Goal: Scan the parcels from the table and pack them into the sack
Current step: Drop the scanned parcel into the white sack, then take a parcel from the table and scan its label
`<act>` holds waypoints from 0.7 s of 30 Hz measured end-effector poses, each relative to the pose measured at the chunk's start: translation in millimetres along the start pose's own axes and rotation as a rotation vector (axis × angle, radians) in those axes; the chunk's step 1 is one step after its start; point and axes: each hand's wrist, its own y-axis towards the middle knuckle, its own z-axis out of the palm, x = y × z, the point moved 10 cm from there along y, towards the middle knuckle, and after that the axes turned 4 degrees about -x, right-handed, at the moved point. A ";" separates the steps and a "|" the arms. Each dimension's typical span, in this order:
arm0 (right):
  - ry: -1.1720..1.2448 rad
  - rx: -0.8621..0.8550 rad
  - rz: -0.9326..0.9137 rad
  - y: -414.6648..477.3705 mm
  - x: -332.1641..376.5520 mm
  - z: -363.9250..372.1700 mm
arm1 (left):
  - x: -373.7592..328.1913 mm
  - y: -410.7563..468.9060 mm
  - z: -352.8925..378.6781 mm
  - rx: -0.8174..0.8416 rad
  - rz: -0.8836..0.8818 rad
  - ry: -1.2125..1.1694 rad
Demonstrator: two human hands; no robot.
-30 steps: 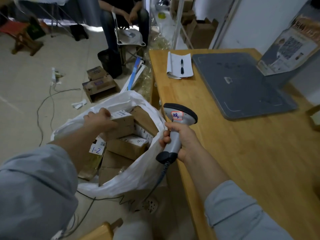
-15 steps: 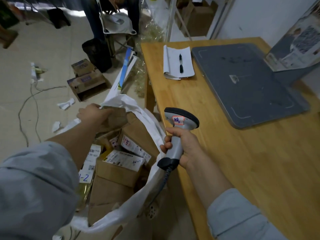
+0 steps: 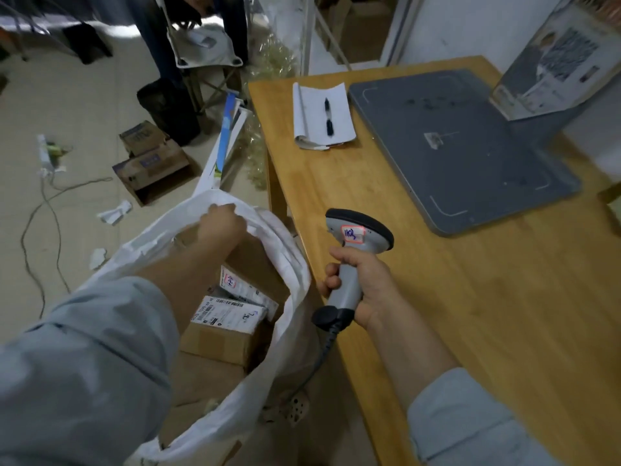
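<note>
White plastic sack [image 3: 292, 264] stands just beside the table [image 3: 470, 314], already stuffed with cardboard parcels [image 3: 218, 341]. The left hand [image 3: 220, 225] grips its far rim, probably to hold the mouth wide, while the right hand [image 3: 368, 290] curls round the scanner [image 3: 356, 237], poised for another label.

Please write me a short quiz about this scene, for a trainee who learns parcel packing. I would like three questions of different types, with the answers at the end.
1. True or false: the right hand holds the scanner by its handle.
2. Where does the left hand grip the sack? A) at its rim B) at its bottom C) nowhere, it hovers above it
3. Fill in: the pen lies on the ____, which is on the table.
Key: 1 true; 2 A; 3 notepad.
</note>
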 end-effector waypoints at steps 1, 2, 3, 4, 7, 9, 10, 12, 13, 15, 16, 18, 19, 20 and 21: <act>0.022 -0.005 -0.011 -6.3 3.0 -8.9 | -28.6 -13.2 -3.2 -0.035 0.088 -0.001; 0.044 -0.011 -0.028 -13.7 6.9 -19.5 | -58.1 -29.8 -7.3 -0.053 0.166 -0.023; 0.069 -0.018 -0.050 -22.0 11.6 -31.8 | -84.6 -43.6 -8.7 -0.061 0.229 -0.043; 0.095 -0.028 -0.075 -31.8 17.6 -46.0 | -112.6 -60.1 -9.4 -0.065 0.299 -0.043; 0.172 -0.067 -0.162 -63.4 39.5 -95.6 | -192.5 -110.1 3.5 -0.020 0.493 -0.012; 0.237 -0.105 -0.233 -84.3 58.5 -136.2 | -243.1 -145.9 17.3 0.011 0.601 -0.016; 0.278 -0.127 -0.268 -94.0 69.1 -158.3 | -266.8 -162.3 26.1 0.033 0.642 -0.026; 0.362 -0.169 -0.335 -111.9 91.8 -203.4 | -315.8 -194.0 45.8 0.079 0.735 -0.038; 0.399 -0.188 -0.367 -119.1 103.8 -225.3 | -340.0 -208.5 57.6 0.111 0.782 -0.044; 0.470 -0.211 -0.427 -129.5 129.4 -266.4 | -387.9 -234.3 85.2 0.206 0.844 -0.040; 0.503 -0.220 -0.450 -131.9 142.4 -285.2 | -410.7 -245.4 98.8 0.246 0.866 -0.033; 0.556 -0.246 -0.487 -130.8 168.2 -320.5 | -457.3 -261.9 126.3 0.300 0.919 -0.015; 0.573 -0.264 -0.502 -127.2 180.9 -336.7 | -480.6 -266.5 140.5 0.326 0.943 -0.009; 0.587 -0.284 -0.515 -122.0 193.7 -351.2 | -503.8 -268.6 155.3 0.352 0.962 -0.007; 0.601 -0.304 -0.527 -115.2 206.3 -364.7 | -527.5 -268.2 170.4 0.376 0.977 -0.009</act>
